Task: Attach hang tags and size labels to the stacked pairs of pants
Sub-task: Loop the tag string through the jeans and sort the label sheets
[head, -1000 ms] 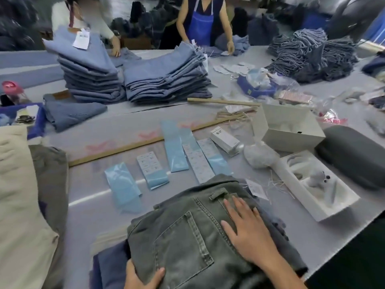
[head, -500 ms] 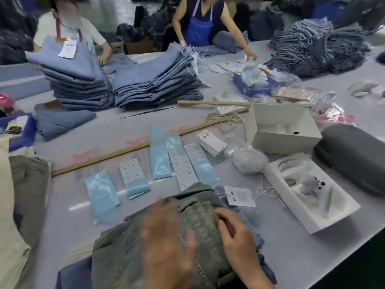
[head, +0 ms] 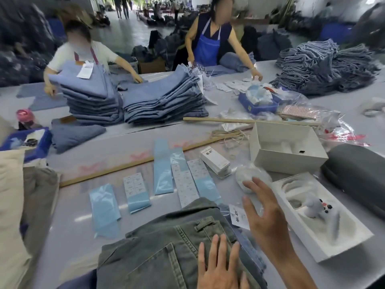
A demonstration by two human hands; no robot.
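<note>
A grey-green pair of pants point(head: 162, 249) lies on top of the stack at the near table edge, back pocket and belt loop up. My left hand point(head: 218, 265) presses flat on it with straight fingers. My right hand point(head: 268, 215) hovers to the right of the waistband, fingers spread and holding nothing. A white hang tag point(head: 239, 216) with string lies beside the waistband, partly under that hand. Beyond the pants lie size label sheets point(head: 187, 184) on blue backing strips and a small pile of hang tags point(head: 215, 162).
To the right stand a white open box point(head: 289, 158), a white tray point(head: 333, 243) holding a grey tool, and a grey case point(head: 358, 178). Beige and grey pants point(head: 12, 205) are piled at the left. A wooden stick point(head: 129, 165) crosses the table. Two persons work at blue denim stacks point(head: 162, 101) opposite.
My right hand has lifted off the waistband and moved right with fingers spread. My left hand has come down flat on the pants. The view has tilted upward.
</note>
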